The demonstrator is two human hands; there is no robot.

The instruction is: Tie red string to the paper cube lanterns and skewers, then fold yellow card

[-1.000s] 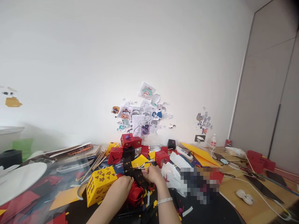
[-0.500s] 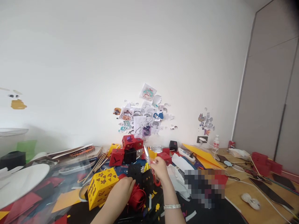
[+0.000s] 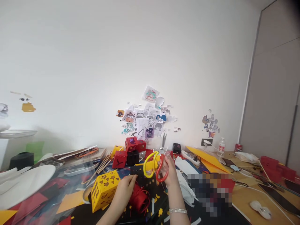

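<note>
Cluttered craft table (image 3: 236,200) below a white wall: I see my right hand (image 3: 169,170) closed around the scissors (image 3: 156,162), blades up, yellow and red loops just left of the grip. My left hand (image 3: 126,187) presses a black paper box (image 3: 137,171), beside the yellow box (image 3: 104,190).
</note>
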